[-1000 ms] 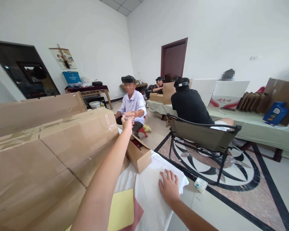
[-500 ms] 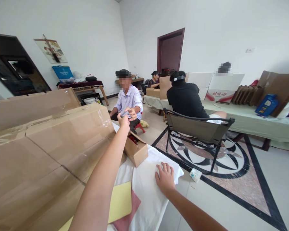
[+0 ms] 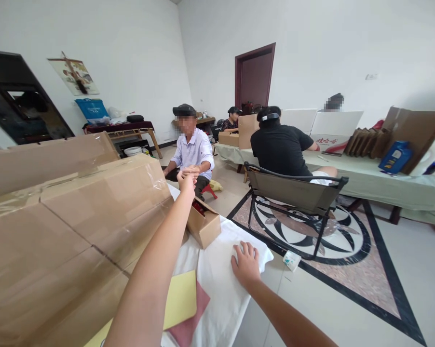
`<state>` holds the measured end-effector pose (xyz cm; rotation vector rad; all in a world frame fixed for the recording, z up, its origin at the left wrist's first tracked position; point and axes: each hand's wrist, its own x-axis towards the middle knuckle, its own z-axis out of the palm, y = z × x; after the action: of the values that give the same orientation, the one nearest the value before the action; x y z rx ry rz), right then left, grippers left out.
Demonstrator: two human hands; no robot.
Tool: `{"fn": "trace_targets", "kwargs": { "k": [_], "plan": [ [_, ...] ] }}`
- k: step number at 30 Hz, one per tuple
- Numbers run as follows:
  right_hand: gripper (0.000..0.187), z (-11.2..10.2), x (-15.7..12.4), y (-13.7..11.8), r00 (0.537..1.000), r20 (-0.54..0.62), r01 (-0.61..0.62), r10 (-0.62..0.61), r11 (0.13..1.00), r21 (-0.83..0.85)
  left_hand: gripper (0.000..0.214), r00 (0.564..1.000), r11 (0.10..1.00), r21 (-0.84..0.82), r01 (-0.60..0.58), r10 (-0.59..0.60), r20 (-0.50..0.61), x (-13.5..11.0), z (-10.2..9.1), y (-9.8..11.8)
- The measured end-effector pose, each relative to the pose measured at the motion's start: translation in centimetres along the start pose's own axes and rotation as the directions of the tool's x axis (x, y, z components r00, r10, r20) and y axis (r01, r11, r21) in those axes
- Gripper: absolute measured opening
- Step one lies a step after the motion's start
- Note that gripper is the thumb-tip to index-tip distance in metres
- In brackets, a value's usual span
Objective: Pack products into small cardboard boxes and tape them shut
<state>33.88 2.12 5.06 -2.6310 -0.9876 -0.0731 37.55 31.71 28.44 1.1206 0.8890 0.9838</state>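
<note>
Cloth (image 3: 223, 270), white, spread across the near table and hanging off its front edge, the tabletop itself hidden under it. The right grip (image 3: 245, 263) lies flat on it near that edge, palm down, fingers spread wide, holding nothing. Left grip (image 3: 187, 181) is way out at full arm's reach, fingers bunched narrow, touching the hand (image 3: 193, 169) of a seated person (image 3: 195, 150) in a pale shirt; whether anything sits between the two hands, cannot tell. Right under that stretched forearm: a small box (image 3: 204, 225), flaps open, red stuff (image 3: 198, 208) inside, standing on the cloth. Hard on the left, big boxes (image 3: 76, 217), taped, walling off that whole side, just beside the arm. Close in, a yellow sheet (image 3: 181, 299) lying over a pink sheet (image 3: 194, 320). Off to the right, a folding chair (image 3: 293, 193) stands on the floor between the cloth's corner and a long table (image 3: 384, 185) covered in green; a person in black (image 3: 280, 149) sits at that table, back turned. White packet (image 3: 292, 260) on the floor by the chair's feet, blue carton (image 3: 394, 156) up on the long table, dark door (image 3: 254, 79) at the back
</note>
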Motion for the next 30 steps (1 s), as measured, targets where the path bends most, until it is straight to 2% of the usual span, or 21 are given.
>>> {"fn": "trace_targets", "kwargs": {
  "k": [10, 13, 16, 20, 24, 27, 29, 30],
  "plan": [
    [0.041, 0.0, 0.0, -0.1, 1.000, -0.012, 0.002, -0.003, 0.999, -0.040, 0.040, 0.981, 0.981, 0.111, 0.157, -0.167, 0.096, -2.3, -0.9, -0.9],
    [0.042, -0.1, 0.0, -0.3, 1.000, -0.007, -0.002, 0.001, 0.998, -0.056, 0.038, 0.970, 0.973, 0.181, 0.146, -0.176, 0.166, -3.9, -1.9, -0.6],
    [0.044, -0.3, -0.1, -0.4, 1.000, -0.007, 0.003, -0.004, 0.998, -0.067, 0.031, 0.958, 0.965, 0.253, 0.064, -0.131, 0.257, -6.5, -4.2, 0.1],
    [0.045, -0.3, 0.0, -0.4, 1.000, -0.009, 0.018, -0.018, 0.997, -0.071, 0.017, 0.915, 0.941, 0.317, -0.119, -0.020, 0.403, -11.9, -10.0, 0.9],
    [0.048, 0.2, 0.3, 0.0, 1.000, -0.003, 0.019, -0.019, 0.992, -0.127, 0.020, 0.874, 0.899, 0.366, -0.240, 0.036, 0.484, -18.4, -18.3, 1.7],
    [0.051, 0.6, 0.5, 0.3, 1.000, 0.001, 0.027, -0.027, 0.987, -0.156, 0.019, 0.905, 0.861, 0.421, -0.284, 0.097, 0.413, -22.8, -25.7, 4.1],
    [0.054, 1.0, 0.6, 0.7, 1.000, 0.007, 0.029, -0.028, 0.986, -0.162, 0.021, 0.921, 0.773, 0.510, -0.378, 0.257, 0.292, -25.0, -30.8, 7.5],
    [0.055, 1.3, 0.6, 1.0, 0.999, 0.013, 0.036, -0.034, 0.986, -0.160, 0.022, 0.899, 0.698, 0.571, -0.432, 0.378, 0.219, -25.6, -33.1, 9.8]
  ]
}}
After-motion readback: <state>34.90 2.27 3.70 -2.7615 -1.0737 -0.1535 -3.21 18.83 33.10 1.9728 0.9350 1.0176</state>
